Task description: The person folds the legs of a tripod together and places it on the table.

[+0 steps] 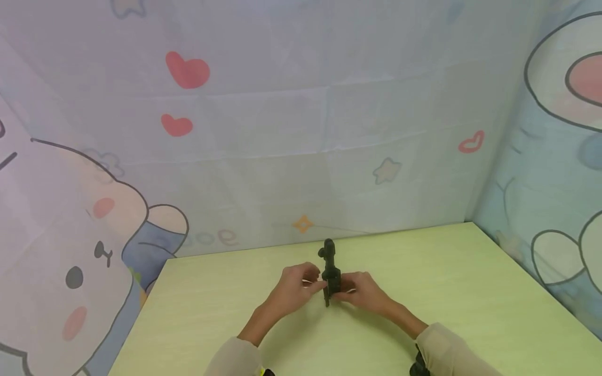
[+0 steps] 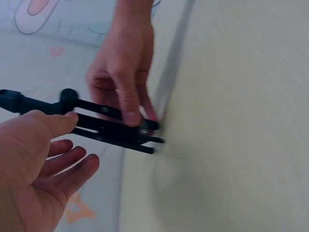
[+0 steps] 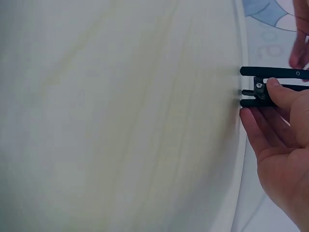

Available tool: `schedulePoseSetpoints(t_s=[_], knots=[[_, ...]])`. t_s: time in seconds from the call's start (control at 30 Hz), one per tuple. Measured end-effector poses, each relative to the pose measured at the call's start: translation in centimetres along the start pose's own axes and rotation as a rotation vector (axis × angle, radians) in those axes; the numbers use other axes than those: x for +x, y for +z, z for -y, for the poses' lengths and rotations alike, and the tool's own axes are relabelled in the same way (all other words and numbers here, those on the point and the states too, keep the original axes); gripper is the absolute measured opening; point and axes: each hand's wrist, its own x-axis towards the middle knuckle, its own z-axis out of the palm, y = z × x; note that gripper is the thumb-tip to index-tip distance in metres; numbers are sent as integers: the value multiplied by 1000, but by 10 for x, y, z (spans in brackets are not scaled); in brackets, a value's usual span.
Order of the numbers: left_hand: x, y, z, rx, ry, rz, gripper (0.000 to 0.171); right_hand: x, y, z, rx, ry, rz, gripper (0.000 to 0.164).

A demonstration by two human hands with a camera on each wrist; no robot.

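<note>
A small black tripod [image 1: 331,256] stands out from the hands above the table, its legs running close together toward me in the head view. My right hand [image 1: 364,293] pinches it near the leg ends. In the right wrist view, the thumb of that hand [image 3: 285,159] lies on a leg joint with the fingers behind. My left hand [image 1: 293,288] is on the other side. In the left wrist view, the left thumb [image 2: 60,123] lies against the tripod's upper part, while the other fingers are loose and spread away from it.
A pale yellow-green table [image 1: 211,313] lies under both hands. Behind it hangs a fabric backdrop [image 1: 282,130] printed with hearts and stars, and printed cloth also covers the left and right sides. Dark wrist gear [image 1: 418,365] shows by the right sleeve.
</note>
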Motion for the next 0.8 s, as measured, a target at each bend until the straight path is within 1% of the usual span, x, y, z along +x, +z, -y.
schedulePoseSetpoints(t_s=[0.07,0.13,0.3,0.4,0.47,0.57,0.63,0.8], knots=[[2,-10,-8,29,3,-11,30,0,1,1,1,12,-13,21],[6,-19,-17,50,20,-24,34,0,2,3,0,19,-24,21],[20,-36,-43,88,107,-58,41,1,5,3,-2,18,-48,19],[30,-42,-57,123,157,-44,41,2,7,4,3,24,-58,19],[35,-44,-64,151,185,-21,35,3,8,5,12,32,-62,19],[41,-44,-70,195,207,16,27,4,10,7,26,39,-66,17],[44,-44,-71,203,215,33,22,4,11,8,24,38,-70,16],[45,-41,-70,197,190,44,21,3,9,8,21,32,-75,14]])
